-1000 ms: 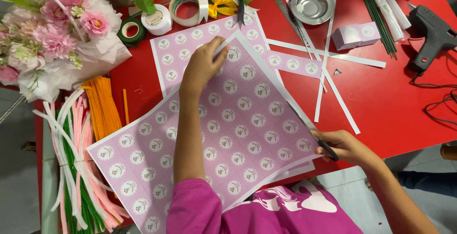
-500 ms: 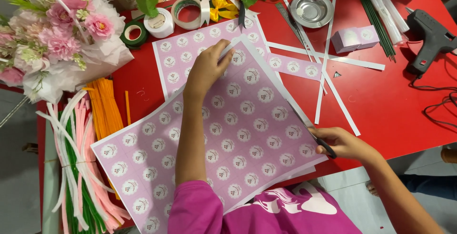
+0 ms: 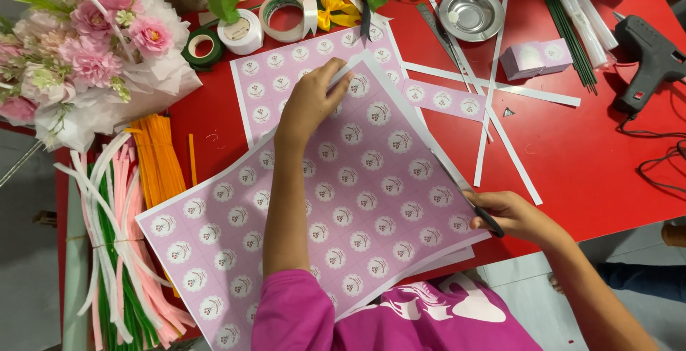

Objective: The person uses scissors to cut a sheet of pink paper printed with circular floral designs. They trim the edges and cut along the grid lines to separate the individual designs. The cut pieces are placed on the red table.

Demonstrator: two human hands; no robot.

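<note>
Scissors point(image 3: 477, 208) were in my right hand point(image 3: 516, 217), my fingers closed round the dark handles while the blades ran up along the right edge of the pink sticker sheet point(image 3: 343, 201) toward its far corner. My left hand point(image 3: 311, 101) lay flat on that sheet near the far corner, fingers spread only slightly and gripping nothing, the fingertips point(image 3: 341, 72) pressing the paper down just short of its white border. The sheet, printed with rows of round white labels, sat tilted on the red table point(image 3: 593, 158), overlapping a second pink sheet point(image 3: 268, 83) beyond my left fingers. Past my right fingers lay cut white paper strips point(image 3: 500, 126), with a black glue gun point(image 3: 647, 51) well apart to the far right. Beyond my left fingertips stood tape rolls point(image 3: 286, 17) and a small metal dish point(image 3: 471, 12). To the left of my left arm lay bundled pipe cleaners point(image 3: 128, 215) and a pink flower bouquet point(image 3: 86, 51).
</note>
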